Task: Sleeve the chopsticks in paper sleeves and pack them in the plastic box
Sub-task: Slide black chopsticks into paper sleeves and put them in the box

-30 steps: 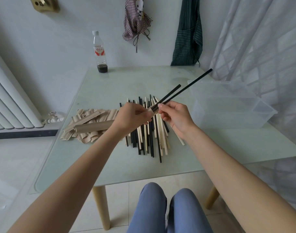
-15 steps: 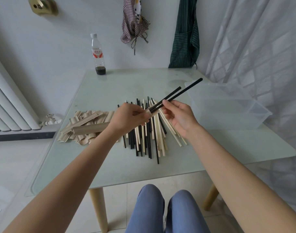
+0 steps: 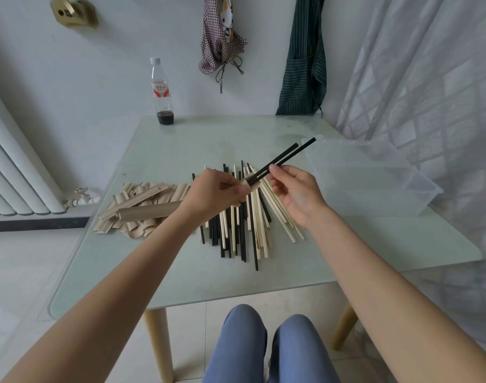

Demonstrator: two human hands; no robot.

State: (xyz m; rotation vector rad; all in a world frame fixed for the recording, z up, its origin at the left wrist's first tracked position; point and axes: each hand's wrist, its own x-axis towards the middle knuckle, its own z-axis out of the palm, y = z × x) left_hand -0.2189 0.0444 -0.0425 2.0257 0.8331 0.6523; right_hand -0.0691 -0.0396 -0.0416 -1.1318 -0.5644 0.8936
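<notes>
The left hand (image 3: 217, 192) grips a brown paper sleeve (image 3: 150, 210) while the right hand (image 3: 294, 189) pinches two black chopsticks (image 3: 283, 161) entering its mouth; the plastic box (image 3: 374, 181) looks empty, the chopstick pile (image 3: 244, 217) unsleeved.

Glass-topped desk (image 3: 159, 266) on wooden legs; white radiator (image 3: 12, 172) left of it, sheer curtain (image 3: 429, 78) right, aprons (image 3: 305, 56) on wall behind.
</notes>
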